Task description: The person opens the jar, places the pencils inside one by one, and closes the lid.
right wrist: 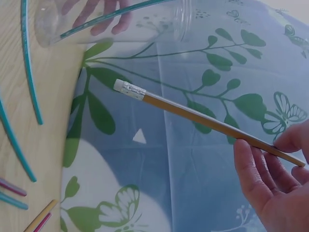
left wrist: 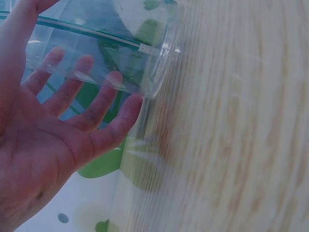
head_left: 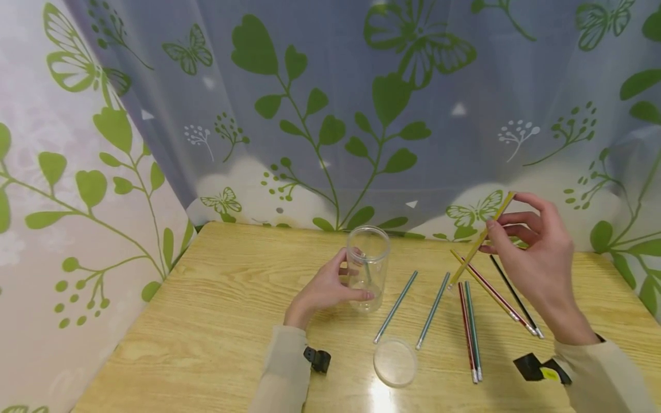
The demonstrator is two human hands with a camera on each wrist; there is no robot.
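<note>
My left hand point(head_left: 326, 288) holds a clear plastic jar point(head_left: 379, 275) upright on the table, thumb in front and fingers behind. The jar's mouth is uncovered. One teal pencil point(left wrist: 91, 33) leans inside it, eraser end at the bottom. To the right, my right hand point(head_left: 539, 267) is raised above the table and pinches a yellow pencil point(head_left: 476, 245) near its upper end. That pencil slants, with its white eraser point(right wrist: 118, 85) pointing down and toward the jar, apart from it. A round clear lid point(head_left: 395, 362) lies in front of the jar.
Two teal pencils point(head_left: 395, 307) lie apart right of the jar. Farther right are a red pencil point(head_left: 467, 332) beside a green pencil point(head_left: 473, 330), a crossed yellow and red group point(head_left: 490, 291), and a dark pencil point(head_left: 516, 295). A patterned curtain point(head_left: 320, 172) hangs behind the wooden table point(head_left: 217, 321).
</note>
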